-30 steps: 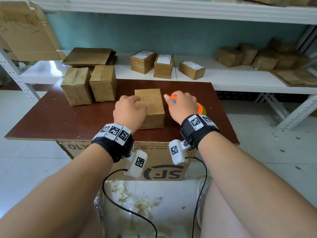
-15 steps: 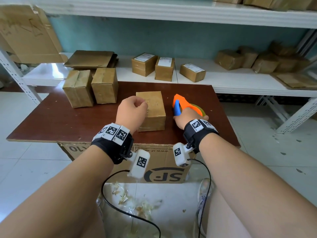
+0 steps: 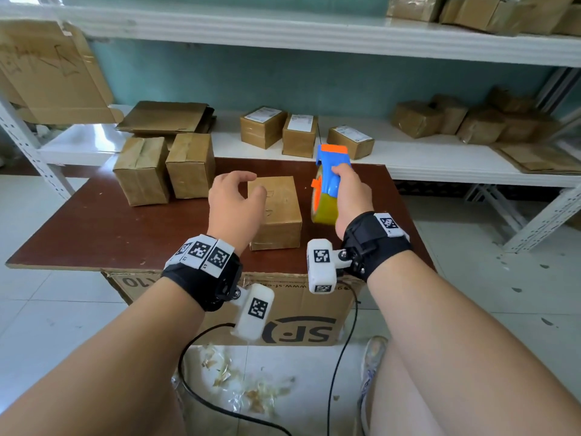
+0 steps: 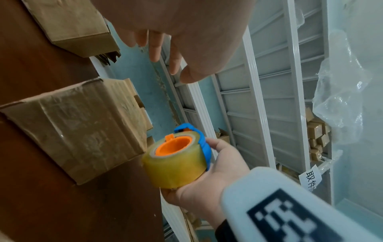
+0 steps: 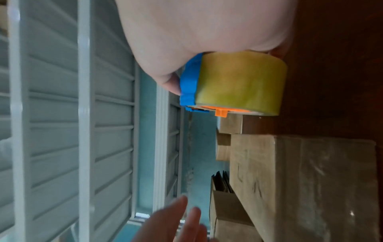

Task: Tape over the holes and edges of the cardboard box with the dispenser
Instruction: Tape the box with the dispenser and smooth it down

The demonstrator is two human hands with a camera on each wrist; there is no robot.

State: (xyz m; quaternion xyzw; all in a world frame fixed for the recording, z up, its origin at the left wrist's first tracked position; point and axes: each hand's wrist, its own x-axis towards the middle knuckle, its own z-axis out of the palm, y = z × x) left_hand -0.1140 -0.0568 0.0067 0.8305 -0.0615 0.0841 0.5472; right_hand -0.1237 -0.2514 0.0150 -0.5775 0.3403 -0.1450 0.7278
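Two taped boxes (image 3: 163, 168) stand side by side at the table's (image 3: 94, 228) far left, touching each other. Moving right, the person's left hand (image 3: 234, 204) hovers over the near-left part of the cardboard box (image 3: 278, 212), fingers loosely spread and apart, gripping nothing; whether it grazes the box top I cannot tell. That box sits flat near the table's middle, faint pen marks on its top, glossy tape on the side seen from the left wrist view. Just beside it on the right, clear of the tabletop, the right hand (image 3: 347, 196) is wrapped around the blue-and-orange dispenser (image 3: 330, 171), held upright with its orange end pointing up and the yellowish tape roll (image 3: 325, 212) at the bottom. Behind, a white shelf (image 3: 440, 158) carries three labelled parcels (image 3: 298, 130), with more wrapped parcels (image 3: 465, 121) farther right.
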